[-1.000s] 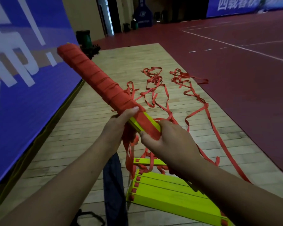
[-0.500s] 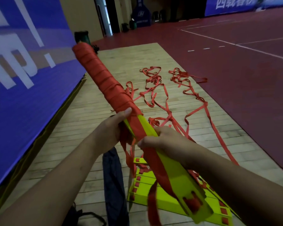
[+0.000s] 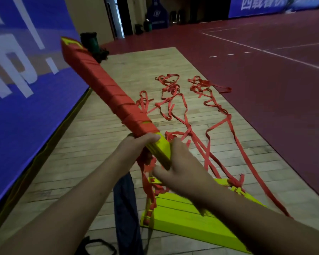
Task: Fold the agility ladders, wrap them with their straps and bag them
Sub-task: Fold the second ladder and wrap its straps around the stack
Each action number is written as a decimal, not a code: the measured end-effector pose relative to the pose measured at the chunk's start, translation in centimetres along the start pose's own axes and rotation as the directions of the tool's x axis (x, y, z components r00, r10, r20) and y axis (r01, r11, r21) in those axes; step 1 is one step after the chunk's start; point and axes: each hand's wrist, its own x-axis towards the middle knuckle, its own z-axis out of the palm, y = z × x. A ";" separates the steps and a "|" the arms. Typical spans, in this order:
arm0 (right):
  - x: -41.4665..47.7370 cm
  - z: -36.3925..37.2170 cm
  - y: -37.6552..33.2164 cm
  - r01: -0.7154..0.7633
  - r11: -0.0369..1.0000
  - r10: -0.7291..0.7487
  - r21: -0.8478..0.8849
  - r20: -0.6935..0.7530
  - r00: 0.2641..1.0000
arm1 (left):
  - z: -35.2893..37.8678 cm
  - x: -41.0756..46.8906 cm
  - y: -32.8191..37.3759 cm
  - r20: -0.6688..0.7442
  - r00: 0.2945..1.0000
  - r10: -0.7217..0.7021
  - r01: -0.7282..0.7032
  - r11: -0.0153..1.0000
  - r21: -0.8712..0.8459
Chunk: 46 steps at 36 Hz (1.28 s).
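We see the wrapped bundle [image 3: 104,89], a stack of folded ladder rungs, held up in the air in front of us. It slants from the hands up and away to the left. Red strap [image 3: 129,111] is wound round it turn after turn, covering nearly its whole length. Only the near end [image 3: 162,150] shows bare yellow.

The left hand [image 3: 136,146] grips the bundle just where the winding stops, its fingers [image 3: 151,138] clamped round it. The right hand [image 3: 186,172] is closed over the bare yellow end, thumb [image 3: 160,173] on the near side and the rest reaching round the far side. This hand is slightly blurred. A loose hank of strap [image 3: 147,173] hangs from the bundle between and below the two hands.

Below the forearms a second ladder [image 3: 182,218], its yellow rungs stacked flat, lies on the wooden floor [image 3: 99,144]. Its red straps trail away across the boards in loose tangles [image 3: 170,87]. Just left of that stack we see a dark blue cloth [image 3: 125,199], and beside its lower end a black loop [image 3: 99,243]. A blue banner [image 3: 17,107] stands along the left edge of the boards, and red court flooring [image 3: 265,107] stretches off to the right.
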 end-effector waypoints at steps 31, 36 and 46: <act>0.3 -3.3 -0.5 -0.119 0.981 0.152 -0.152 0.232 0.961 | -0.7 -0.8 -0.1 0.180 0.943 -0.279 0.231 0.941 0.248; -0.7 -1.2 0.0 0.109 0.880 -0.091 -0.462 0.061 0.994 | 0.9 -0.4 -0.8 0.067 0.978 -0.197 0.201 0.979 -0.048; 0.2 -4.6 -0.4 -0.543 0.681 0.093 0.492 0.677 0.730 | -2.6 -0.4 0.4 0.201 0.968 0.151 -0.081 0.944 -0.319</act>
